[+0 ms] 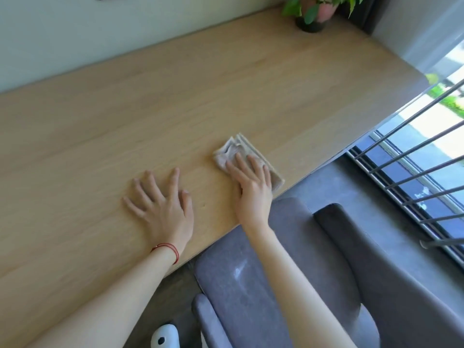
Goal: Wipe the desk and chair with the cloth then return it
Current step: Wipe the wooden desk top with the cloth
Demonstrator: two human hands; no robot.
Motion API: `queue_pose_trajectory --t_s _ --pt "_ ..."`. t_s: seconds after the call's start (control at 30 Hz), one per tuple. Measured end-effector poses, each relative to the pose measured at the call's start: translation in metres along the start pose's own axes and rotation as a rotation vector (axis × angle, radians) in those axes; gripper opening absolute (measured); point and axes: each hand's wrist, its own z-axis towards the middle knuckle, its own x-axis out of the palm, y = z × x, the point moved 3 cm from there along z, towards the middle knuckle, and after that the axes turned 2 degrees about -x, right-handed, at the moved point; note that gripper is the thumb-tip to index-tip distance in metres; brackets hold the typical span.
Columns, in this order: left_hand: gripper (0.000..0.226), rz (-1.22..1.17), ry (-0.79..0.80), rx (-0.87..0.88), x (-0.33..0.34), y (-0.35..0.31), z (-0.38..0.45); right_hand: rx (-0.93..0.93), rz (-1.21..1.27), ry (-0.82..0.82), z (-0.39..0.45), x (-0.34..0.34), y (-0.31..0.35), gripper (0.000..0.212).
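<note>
The scene is seen from one head-worn wide-angle view, set above the desk [175, 101] and tilted steeply down at it from close by. The desk's near edge is crossed diagonally; the wall [75, 33] lies beyond the desk, the chair [251, 285] below its edge.

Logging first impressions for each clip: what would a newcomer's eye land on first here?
Probably the right hand pressed flat on a folded beige cloth near the front edge of the light wooden desk. Beside it the left hand lies spread on the bare wood, a red string bracelet at its wrist. After that, the grey upholstered chair below the desk edge and the potted plant at the far corner.
</note>
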Motion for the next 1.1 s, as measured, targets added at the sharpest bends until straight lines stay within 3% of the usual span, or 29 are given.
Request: queue_pose_trajectory --t_s 0.1,0.2,0.27,0.37,0.43,0.53,0.6,0.67,0.73,0.8,0.93,1.03,1.1 --pt "0.051 0.016 0.017 0.015 0.0 0.002 -0.001 -0.231 -0.011 0.131 -0.045 0.002 0.014 0.038" --pt "0.056 0.036 0.01 0.009 0.001 0.002 0.001 -0.333 -0.015 0.176 -0.006 -0.015 -0.024 0.046" --pt "0.06 0.055 0.003 0.01 0.002 0.003 0.002 -0.147 -0.06 0.081 0.046 -0.029 -0.065 0.045" --pt "0.059 0.095 0.001 0.021 0.004 0.002 0.002 0.283 -0.075 -0.097 0.102 -0.038 -0.101 0.034" --pt "0.056 0.093 0.016 0.015 0.002 0.002 0.001 0.354 -0.087 -0.156 0.099 -0.022 -0.077 0.039" --pt "0.053 0.083 0.043 0.016 0.001 0.002 -0.001 0.087 -0.022 -0.06 0.044 0.006 -0.013 0.041" --pt "0.054 0.073 0.052 0.011 -0.002 0.001 -0.002 -0.133 0.026 0.112 -0.004 0.014 0.013 0.036" --pt "0.051 0.072 0.056 0.011 -0.002 0.0 -0.002 -0.338 0.016 0.244 -0.02 0.007 0.007 0.041" --pt "0.055 0.074 0.053 0.008 -0.003 0.0 0.0 -0.407 -0.036 0.277 0.003 -0.009 -0.024 0.05" --pt "0.06 0.087 0.052 0.012 -0.003 0.0 0.001 -0.27 -0.12 0.212 0.05 -0.03 -0.07 0.055" --pt "0.058 0.116 0.033 0.012 0.0 0.002 0.0 0.184 -0.251 0.063 0.16 -0.065 -0.173 0.053" --pt "0.057 0.121 0.025 0.001 0.001 0.0 0.002 0.379 -0.297 -0.066 0.207 -0.054 -0.184 0.048" --pt "0.057 0.119 0.043 -0.003 -0.001 -0.001 0.003 0.352 -0.297 -0.057 0.213 -0.033 -0.16 0.051"
